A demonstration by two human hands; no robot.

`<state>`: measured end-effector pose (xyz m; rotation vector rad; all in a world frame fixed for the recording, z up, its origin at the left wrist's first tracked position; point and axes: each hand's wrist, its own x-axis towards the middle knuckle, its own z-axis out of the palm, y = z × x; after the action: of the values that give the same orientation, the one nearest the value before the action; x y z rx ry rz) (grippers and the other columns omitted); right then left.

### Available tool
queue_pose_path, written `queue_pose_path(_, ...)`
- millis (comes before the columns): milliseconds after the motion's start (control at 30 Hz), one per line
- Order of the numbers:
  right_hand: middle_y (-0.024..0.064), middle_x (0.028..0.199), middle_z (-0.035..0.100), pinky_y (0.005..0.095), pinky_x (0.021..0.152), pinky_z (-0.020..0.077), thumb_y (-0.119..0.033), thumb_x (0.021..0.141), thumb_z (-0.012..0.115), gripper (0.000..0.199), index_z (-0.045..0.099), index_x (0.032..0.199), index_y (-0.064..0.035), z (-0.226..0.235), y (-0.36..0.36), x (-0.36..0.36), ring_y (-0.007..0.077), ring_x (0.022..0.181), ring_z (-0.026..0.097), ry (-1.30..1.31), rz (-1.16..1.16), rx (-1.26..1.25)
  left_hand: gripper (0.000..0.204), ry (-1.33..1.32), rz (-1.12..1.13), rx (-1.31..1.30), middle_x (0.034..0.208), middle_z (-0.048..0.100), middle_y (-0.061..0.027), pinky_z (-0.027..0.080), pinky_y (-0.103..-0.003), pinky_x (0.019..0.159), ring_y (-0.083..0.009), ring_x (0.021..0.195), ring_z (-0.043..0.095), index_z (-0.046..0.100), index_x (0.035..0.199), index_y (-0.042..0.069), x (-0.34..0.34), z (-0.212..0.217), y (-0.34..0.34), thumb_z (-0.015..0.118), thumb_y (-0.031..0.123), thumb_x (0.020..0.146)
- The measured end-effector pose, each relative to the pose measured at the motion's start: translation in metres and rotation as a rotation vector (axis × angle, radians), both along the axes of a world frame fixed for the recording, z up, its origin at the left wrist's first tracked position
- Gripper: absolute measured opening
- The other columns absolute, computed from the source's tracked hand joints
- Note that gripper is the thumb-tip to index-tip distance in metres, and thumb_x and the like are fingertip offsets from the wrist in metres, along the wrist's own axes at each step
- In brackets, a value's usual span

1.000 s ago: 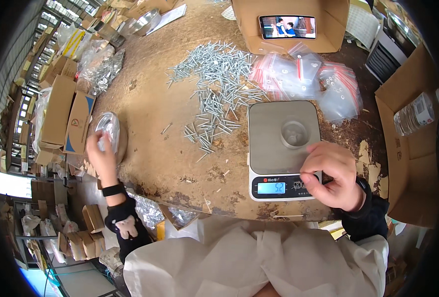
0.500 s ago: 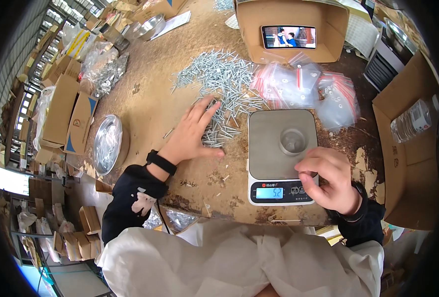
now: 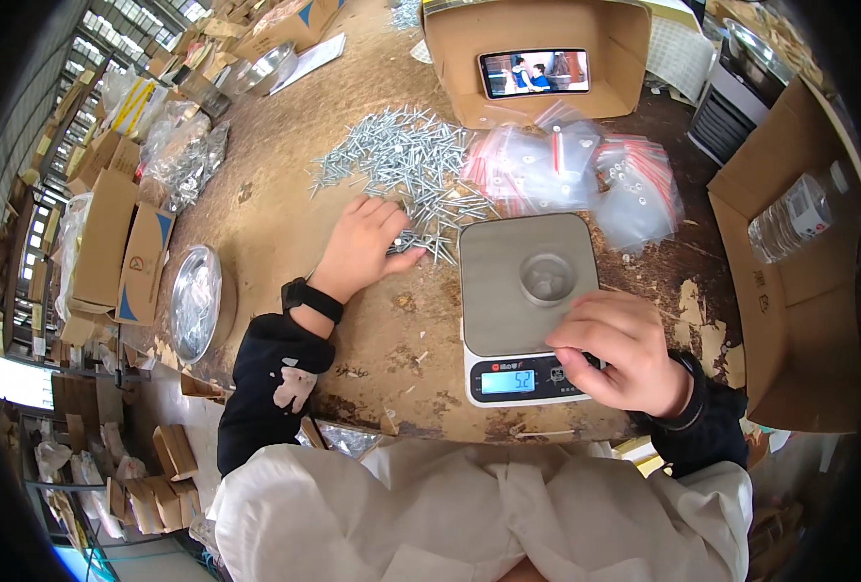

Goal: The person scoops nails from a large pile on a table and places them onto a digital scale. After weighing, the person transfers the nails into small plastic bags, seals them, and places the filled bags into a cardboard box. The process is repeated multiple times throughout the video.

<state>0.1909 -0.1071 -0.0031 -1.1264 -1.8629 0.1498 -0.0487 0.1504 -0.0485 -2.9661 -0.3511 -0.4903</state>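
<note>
A loose pile of thin silver screws (image 3: 391, 145) spreads over the wooden table. At its near edge rests my left hand (image 3: 360, 250), fingers curled down over some screws and thumb drawn in beside them. A digital scale (image 3: 493, 320) with a grey plate and lit display stands to the right. On its plate sits a small clear round cup (image 3: 548, 279) with a few small pieces inside, hard to make out. Over the scale's near right corner hovers my right hand (image 3: 624, 354), its fingers bent together; whatever lies between them is hidden.
Clear zip bags (image 3: 537, 165) with red strips and small washers lie beyond the scale. A phone (image 3: 534, 74) playing video leans in a cardboard box (image 3: 585, 107). At left stands a metal bowl (image 3: 225, 310) with plastic inside; a box (image 3: 789, 330) holding a bottle is at right.
My left hand has gone from spread fingers to curled ones over the screws. My right hand stays by the scale. The whole view has shifted slightly.
</note>
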Motion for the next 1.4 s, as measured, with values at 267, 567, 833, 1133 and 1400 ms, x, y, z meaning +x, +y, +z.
queue_pose_path(267, 0.0071, 0.076, 0.061, 0.0373, 0.061, 0.0513, -0.005, 0.076, 0.069, 0.010, 0.064, 0.085, -0.0067, 0.001, 0.000, 0.002, 0.0279, 0.067, 0.062, -0.011, -0.033, 0.032, 0.021, -0.172, 0.075, 0.066, 0.076, 0.059, -0.0079, 0.042, -0.042, 0.084, -0.0280, 0.078, 0.055, 0.058, 0.083, 0.007, 0.006, 0.002, 0.008, 0.067, 0.026, 0.085)
queue_pose_path(567, 0.0117, 0.105, 0.060, 0.0479, 0.094, 0.0434, -0.011, 0.072, 0.072, 0.032, 0.062, 0.102, -0.0068, 0.009, 0.002, 0.008, 0.0341, 0.109, 0.055, -0.102, -0.252, -0.009, 0.030, -0.779, 0.411, -0.888, 0.073, 0.055, -0.0019, 0.043, -0.028, 0.066, -0.0099, 0.070, 0.051, 0.061, 0.091, 0.002, 0.013, 0.025, 0.004, 0.049, 0.027, 0.102)
queue_pose_path(833, 0.0165, 0.127, 0.053, 0.0597, 0.112, 0.0200, -0.025, 0.075, 0.079, 0.068, 0.047, 0.131, -0.0037, -0.013, 0.013, 0.014, 0.0341, 0.125, 0.046, -0.089, -0.166, -0.379, 0.024, -0.471, -0.016, -0.909, 0.072, 0.060, -0.0074, 0.044, -0.031, 0.059, -0.0163, 0.060, 0.054, 0.061, 0.089, 0.002, 0.073, 0.055, -0.086, 0.060, 0.024, 0.096)
queue_pose_path(1133, 0.0167, 0.114, 0.057, 0.0574, 0.111, 0.0235, -0.022, 0.072, 0.079, 0.057, 0.054, 0.119, -0.0021, -0.020, 0.016, 0.012, 0.0351, 0.118, 0.050, -0.096, -0.157, -0.304, 0.028, -0.285, -0.179, -0.333, 0.073, 0.058, -0.0071, 0.046, -0.039, 0.057, -0.0280, 0.066, 0.061, 0.054, 0.080, 0.008, 0.099, 0.035, -0.125, 0.071, 0.030, 0.083)
queue_pose_path(1400, 0.0165, 0.112, 0.057, 0.0565, 0.111, 0.0249, -0.021, 0.071, 0.080, 0.058, 0.053, 0.119, -0.0024, -0.020, 0.015, 0.012, 0.0353, 0.117, 0.051, -0.100, -0.166, -0.311, 0.024, -0.271, -0.185, -0.398, 0.074, 0.061, -0.0079, 0.047, -0.038, 0.056, -0.0293, 0.065, 0.062, 0.058, 0.089, 0.008, 0.095, 0.035, -0.123, 0.067, 0.030, 0.086)
